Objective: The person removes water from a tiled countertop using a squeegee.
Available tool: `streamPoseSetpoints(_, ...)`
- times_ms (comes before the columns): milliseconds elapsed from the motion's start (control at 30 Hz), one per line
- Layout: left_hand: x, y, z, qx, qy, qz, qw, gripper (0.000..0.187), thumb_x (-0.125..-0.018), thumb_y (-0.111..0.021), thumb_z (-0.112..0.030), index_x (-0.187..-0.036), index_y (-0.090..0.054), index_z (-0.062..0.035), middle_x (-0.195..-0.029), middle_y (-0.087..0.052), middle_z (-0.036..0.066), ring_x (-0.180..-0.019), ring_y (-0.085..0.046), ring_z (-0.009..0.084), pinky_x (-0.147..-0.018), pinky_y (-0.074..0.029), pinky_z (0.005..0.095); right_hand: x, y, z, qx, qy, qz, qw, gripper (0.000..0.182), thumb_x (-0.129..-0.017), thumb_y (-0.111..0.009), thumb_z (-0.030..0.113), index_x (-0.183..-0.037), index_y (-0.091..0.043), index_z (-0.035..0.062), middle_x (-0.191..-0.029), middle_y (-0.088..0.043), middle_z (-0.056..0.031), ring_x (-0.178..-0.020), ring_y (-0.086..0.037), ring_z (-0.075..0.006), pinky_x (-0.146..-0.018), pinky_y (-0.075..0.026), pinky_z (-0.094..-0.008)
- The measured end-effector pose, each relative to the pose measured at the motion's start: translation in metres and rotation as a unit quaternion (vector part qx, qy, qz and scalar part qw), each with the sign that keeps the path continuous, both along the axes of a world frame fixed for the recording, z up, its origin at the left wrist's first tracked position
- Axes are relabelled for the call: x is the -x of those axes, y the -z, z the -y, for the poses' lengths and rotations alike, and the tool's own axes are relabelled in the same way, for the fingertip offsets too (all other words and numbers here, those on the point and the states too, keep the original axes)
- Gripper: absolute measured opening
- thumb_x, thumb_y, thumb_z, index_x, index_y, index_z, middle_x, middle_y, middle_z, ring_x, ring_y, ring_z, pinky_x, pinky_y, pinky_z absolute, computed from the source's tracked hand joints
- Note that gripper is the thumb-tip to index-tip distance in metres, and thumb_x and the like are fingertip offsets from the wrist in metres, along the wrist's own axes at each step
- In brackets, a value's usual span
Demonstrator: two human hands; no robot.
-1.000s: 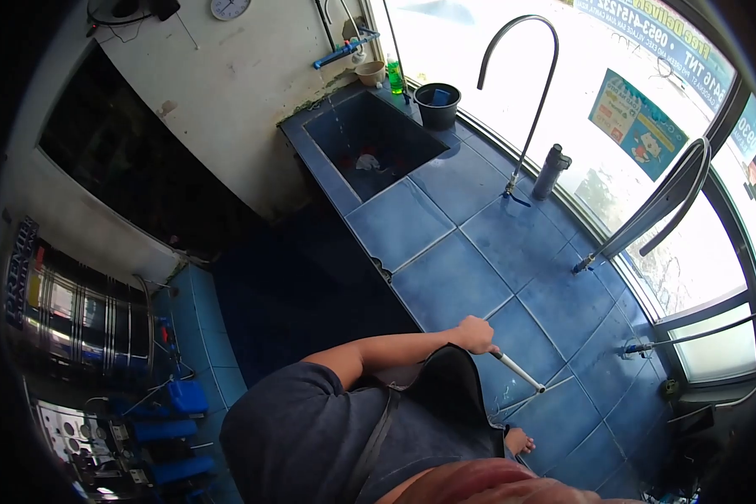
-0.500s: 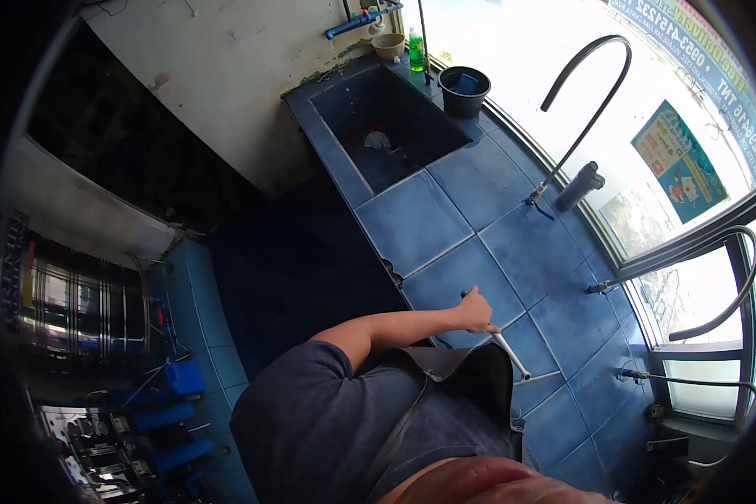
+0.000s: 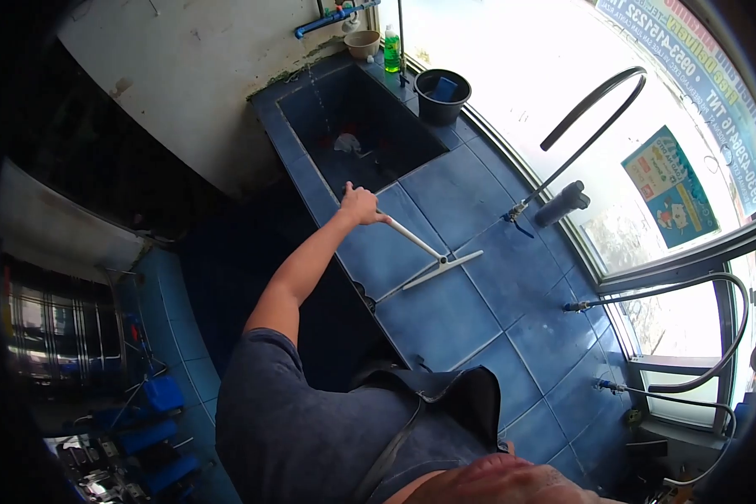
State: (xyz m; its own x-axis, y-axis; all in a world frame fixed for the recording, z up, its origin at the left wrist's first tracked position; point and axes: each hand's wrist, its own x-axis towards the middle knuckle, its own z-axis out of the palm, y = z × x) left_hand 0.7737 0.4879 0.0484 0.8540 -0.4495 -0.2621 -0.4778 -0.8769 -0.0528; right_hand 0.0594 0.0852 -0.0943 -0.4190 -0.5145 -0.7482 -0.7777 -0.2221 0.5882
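Note:
My left hand [image 3: 360, 206] is closed around the handle end of a white squeegee [image 3: 414, 238], with the arm stretched out over the counter. The squeegee's long narrow head lies across the blue tiled counter [image 3: 428, 319], pointing away from my body. Just beyond the hand is the near corner of a dark sink basin [image 3: 336, 109], where a pale crumpled thing [image 3: 347, 143] lies at the bottom. Water appears to fall into the basin from above. My right hand does not show.
A black bucket [image 3: 442, 99] with something blue inside stands beside the sink, near a green bottle [image 3: 392, 52] and a bowl [image 3: 362, 45]. Curved hoses [image 3: 592, 105] rise from taps along the window. A grey cylinder [image 3: 562, 204] stands there too. Blue equipment [image 3: 163, 392] is at lower left.
My left hand has moved up and left along the counter toward the sink, carrying the squeegee. The arm is now more extended, and the squeegee's head has come into full view.

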Motion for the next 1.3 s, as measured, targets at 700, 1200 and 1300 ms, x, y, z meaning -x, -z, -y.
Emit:
streamPoseSetpoints(700, 0.116, -0.003, 0.043, 0.125, -0.056, -0.015, 0.99, 0.075, -0.071, -0.056, -0.08, -0.087, -0.076, -0.0096, -0.082, -0.066, 0.006, -0.098, -0.058, 0.0216, -0.103, -0.026, 0.0463, -0.043, 0.029, 0.036, -0.113, 0.071, -0.022, 0.991, 0.07, -0.057, -0.088, 0.048, -0.105, -0.069, 0.0001, -0.102, -0.068, -0.0219, -0.092, -0.067, -0.0329, -0.076, -0.053, -0.0422)
streamPoseSetpoints(1200, 0.262, 0.07, 0.106, 0.136, 0.034, -0.093, 0.986, 0.072, -0.073, -0.058, -0.075, -0.086, -0.07, -0.0045, -0.088, -0.065, 0.012, -0.1, -0.057, 0.0277, -0.107, -0.021, 0.0562, -0.239, -0.05, -0.034, -0.017, -0.254, 0.502, 0.827, 0.103, -0.064, -0.086, 0.031, -0.138, -0.031, -0.0133, -0.145, -0.033, -0.0319, -0.137, -0.031, -0.042, -0.113, -0.031, -0.0427)
streamPoseSetpoints(1300, 0.248, 0.038, 0.062, 0.124, -0.007, -0.061, 0.99, 0.07, -0.073, -0.06, -0.074, -0.085, -0.069, -0.0051, -0.087, -0.064, 0.012, -0.099, -0.057, 0.0274, -0.106, -0.022, 0.0571, -0.262, -0.024, -0.077, 0.012, -0.312, 0.502, 0.807, 0.107, -0.065, -0.085, 0.03, -0.142, -0.024, -0.012, -0.15, -0.022, -0.0336, -0.142, -0.017, -0.0463, -0.114, -0.029, -0.0459)
